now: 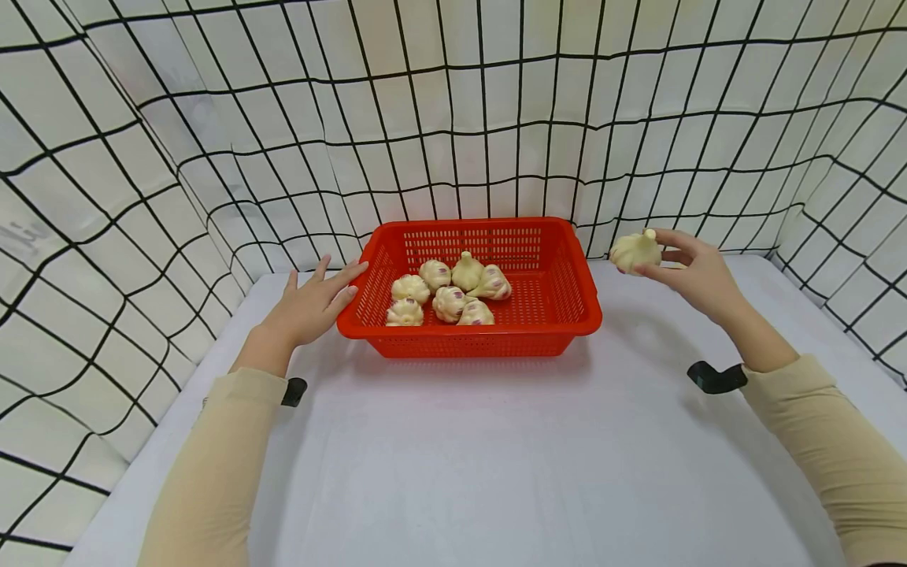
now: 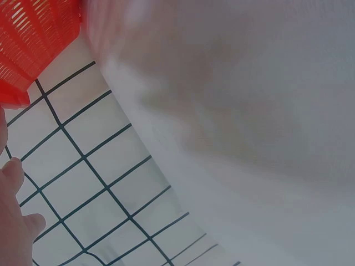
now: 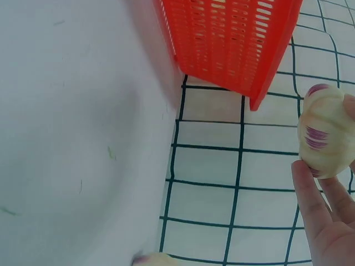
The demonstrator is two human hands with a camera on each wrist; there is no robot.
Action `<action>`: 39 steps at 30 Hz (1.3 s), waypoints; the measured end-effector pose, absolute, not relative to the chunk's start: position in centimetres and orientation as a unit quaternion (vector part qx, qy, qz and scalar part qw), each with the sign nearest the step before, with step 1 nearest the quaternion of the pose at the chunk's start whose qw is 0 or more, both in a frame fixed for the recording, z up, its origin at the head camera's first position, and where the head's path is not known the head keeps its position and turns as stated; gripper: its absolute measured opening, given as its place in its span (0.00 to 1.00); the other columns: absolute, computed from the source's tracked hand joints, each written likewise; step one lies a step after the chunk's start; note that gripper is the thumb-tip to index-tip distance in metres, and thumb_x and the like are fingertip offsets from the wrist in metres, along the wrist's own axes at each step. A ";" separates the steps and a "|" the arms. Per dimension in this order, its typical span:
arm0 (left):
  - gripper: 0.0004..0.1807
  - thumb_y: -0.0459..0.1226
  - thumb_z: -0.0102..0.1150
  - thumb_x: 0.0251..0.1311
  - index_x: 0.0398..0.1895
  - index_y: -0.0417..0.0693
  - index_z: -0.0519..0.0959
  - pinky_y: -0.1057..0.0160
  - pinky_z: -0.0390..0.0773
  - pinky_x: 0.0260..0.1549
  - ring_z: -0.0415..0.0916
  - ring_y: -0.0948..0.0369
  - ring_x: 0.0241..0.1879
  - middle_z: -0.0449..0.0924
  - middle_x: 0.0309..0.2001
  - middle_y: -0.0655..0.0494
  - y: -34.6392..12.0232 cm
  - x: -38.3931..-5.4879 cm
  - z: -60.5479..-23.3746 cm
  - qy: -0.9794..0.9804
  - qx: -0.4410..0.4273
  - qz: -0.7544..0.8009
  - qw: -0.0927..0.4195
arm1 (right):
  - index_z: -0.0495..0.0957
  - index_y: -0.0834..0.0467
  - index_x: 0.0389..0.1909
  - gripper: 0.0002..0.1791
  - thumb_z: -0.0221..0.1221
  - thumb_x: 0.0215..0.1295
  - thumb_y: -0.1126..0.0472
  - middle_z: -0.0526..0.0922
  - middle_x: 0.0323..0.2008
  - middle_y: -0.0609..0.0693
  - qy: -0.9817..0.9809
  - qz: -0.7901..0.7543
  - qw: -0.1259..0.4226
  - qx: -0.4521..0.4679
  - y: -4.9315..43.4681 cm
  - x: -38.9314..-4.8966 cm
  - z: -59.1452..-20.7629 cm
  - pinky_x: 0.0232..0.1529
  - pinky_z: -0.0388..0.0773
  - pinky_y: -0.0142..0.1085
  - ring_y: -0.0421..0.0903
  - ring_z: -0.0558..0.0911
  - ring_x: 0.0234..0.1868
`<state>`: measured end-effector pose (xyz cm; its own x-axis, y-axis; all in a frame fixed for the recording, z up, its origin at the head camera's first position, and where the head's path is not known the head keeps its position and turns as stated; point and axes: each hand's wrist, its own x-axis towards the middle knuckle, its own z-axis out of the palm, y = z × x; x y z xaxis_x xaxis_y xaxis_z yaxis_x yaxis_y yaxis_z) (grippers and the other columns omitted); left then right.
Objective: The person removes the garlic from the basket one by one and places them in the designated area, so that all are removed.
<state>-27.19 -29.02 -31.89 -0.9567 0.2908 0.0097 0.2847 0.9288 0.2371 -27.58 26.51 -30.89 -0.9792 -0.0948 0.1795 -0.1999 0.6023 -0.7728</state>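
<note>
My right hand (image 1: 697, 276) pinches a garlic bulb (image 1: 635, 251) between thumb and fingers, raised to the right of a red plastic basket (image 1: 468, 331). In the right wrist view this bulb (image 3: 324, 132) shows purple streaks. My left hand (image 1: 309, 307) has its fingers spread and fairly straight, with fingertips at the basket's left rim. Only part of that hand (image 2: 16, 221) appears in the left wrist view. Several whitish garlic bulbs (image 1: 449, 303) lie in the left and middle of the basket; its right part shows bare red mesh.
The basket stands on a white-covered table (image 1: 496, 457), near the back. White walls with a black grid (image 1: 496, 102) rise behind and at both sides. Part of another pale, purple-marked bulb (image 3: 155, 259) shows at the right wrist view's bottom edge.
</note>
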 end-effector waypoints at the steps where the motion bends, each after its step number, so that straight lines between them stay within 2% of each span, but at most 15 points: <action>1: 0.36 0.61 0.27 0.79 0.84 0.60 0.50 0.30 0.19 0.68 0.25 0.42 0.80 0.50 0.81 0.45 -29.0 -27.2 -31.9 0.982 0.147 0.119 0.013 | 0.62 0.58 0.78 0.41 0.65 0.70 0.47 0.65 0.74 0.58 -0.893 0.439 0.062 0.080 26.7 -27.5 -30.9 0.47 0.77 0.30 0.58 0.71 0.67; 3: 0.36 0.60 0.27 0.79 0.84 0.60 0.50 0.30 0.19 0.68 0.25 0.42 0.80 0.50 0.81 0.45 -29.0 -27.2 -31.9 0.982 0.146 0.119 0.013 | 0.62 0.58 0.78 0.42 0.65 0.70 0.47 0.66 0.74 0.59 -0.892 0.440 0.066 0.075 27.1 -27.5 -31.0 0.40 0.76 0.22 0.56 0.72 0.66; 5: 0.36 0.60 0.28 0.79 0.84 0.60 0.49 0.30 0.19 0.68 0.24 0.42 0.80 0.50 0.81 0.45 -29.0 -27.1 -31.8 0.982 0.146 0.120 0.014 | 0.62 0.58 0.78 0.42 0.65 0.70 0.46 0.66 0.73 0.60 -0.890 0.446 0.072 0.070 27.4 -27.4 -31.0 0.37 0.76 0.20 0.53 0.73 0.63; 10: 0.36 0.61 0.28 0.79 0.84 0.60 0.49 0.30 0.19 0.68 0.24 0.42 0.80 0.49 0.81 0.45 -28.9 -27.1 -31.7 0.982 0.147 0.119 0.015 | 0.62 0.58 0.77 0.42 0.65 0.69 0.44 0.69 0.69 0.62 -0.890 0.444 0.093 0.054 28.4 -27.3 -31.2 0.36 0.73 0.19 0.43 0.73 0.57; 16: 0.36 0.61 0.27 0.79 0.84 0.60 0.49 0.29 0.20 0.68 0.25 0.42 0.80 0.49 0.81 0.45 -29.0 -27.2 -31.8 0.983 0.147 0.112 0.014 | 0.63 0.58 0.77 0.41 0.65 0.69 0.46 0.68 0.71 0.59 -0.889 0.444 0.106 0.047 29.5 -27.5 -31.7 0.38 0.70 0.19 0.41 0.72 0.59; 19: 0.36 0.61 0.27 0.79 0.84 0.60 0.49 0.29 0.20 0.68 0.26 0.41 0.80 0.48 0.81 0.45 -29.0 -27.2 -31.8 0.983 0.147 0.110 0.014 | 0.62 0.58 0.78 0.41 0.65 0.70 0.47 0.67 0.72 0.59 -0.891 0.440 0.107 0.044 30.2 -27.6 -32.0 0.43 0.71 0.25 0.45 0.72 0.61; 23: 0.36 0.61 0.27 0.79 0.84 0.60 0.49 0.30 0.19 0.68 0.25 0.41 0.80 0.48 0.81 0.44 -29.0 -27.2 -31.8 0.983 0.145 0.112 0.018 | 0.61 0.59 0.78 0.41 0.64 0.71 0.47 0.64 0.74 0.60 -0.894 0.434 0.107 0.037 31.0 -27.7 -32.3 0.53 0.72 0.43 0.56 0.70 0.67; 26: 0.36 0.61 0.27 0.79 0.84 0.60 0.48 0.30 0.19 0.68 0.25 0.41 0.80 0.48 0.81 0.44 -29.0 -27.2 -31.8 0.983 0.144 0.114 0.021 | 0.60 0.59 0.79 0.42 0.63 0.72 0.46 0.64 0.75 0.61 -0.894 0.433 0.109 0.026 31.8 -27.7 -32.6 0.58 0.71 0.54 0.59 0.69 0.68; 31: 0.36 0.61 0.27 0.79 0.84 0.60 0.48 0.30 0.19 0.68 0.25 0.41 0.80 0.48 0.81 0.44 -28.9 -27.2 -31.7 0.982 0.145 0.115 0.021 | 0.57 0.58 0.80 0.43 0.62 0.72 0.44 0.61 0.77 0.61 -0.893 0.435 0.113 0.000 33.3 -27.7 -33.1 0.58 0.73 0.46 0.52 0.70 0.67; 33: 0.36 0.61 0.27 0.79 0.84 0.60 0.49 0.30 0.18 0.68 0.25 0.41 0.80 0.48 0.81 0.44 -28.9 -27.1 -31.7 0.983 0.145 0.115 0.021 | 0.57 0.58 0.80 0.44 0.62 0.72 0.43 0.60 0.77 0.62 -0.893 0.435 0.116 -0.008 33.8 -27.7 -33.3 0.54 0.73 0.36 0.46 0.72 0.64; 37: 0.36 0.60 0.28 0.79 0.84 0.60 0.48 0.30 0.18 0.68 0.24 0.42 0.80 0.47 0.81 0.44 -28.9 -27.1 -31.7 0.983 0.143 0.117 0.023 | 0.56 0.58 0.80 0.45 0.62 0.71 0.43 0.59 0.77 0.62 -0.888 0.443 0.122 -0.017 34.4 -27.7 -33.6 0.48 0.70 0.28 0.35 0.73 0.58; 39: 0.36 0.60 0.28 0.79 0.84 0.60 0.48 0.30 0.18 0.68 0.24 0.42 0.80 0.47 0.81 0.44 -28.9 -27.1 -31.7 0.982 0.142 0.118 0.023 | 0.57 0.58 0.80 0.45 0.63 0.71 0.43 0.60 0.77 0.62 -0.887 0.444 0.124 -0.023 34.6 -27.7 -33.7 0.48 0.71 0.27 0.33 0.73 0.57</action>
<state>-27.14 -28.91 -31.71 -0.9584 0.2852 -0.0120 0.2742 0.9315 0.2390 -27.73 34.56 -33.71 -0.9684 0.1500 0.1995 -0.0696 0.6053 -0.7930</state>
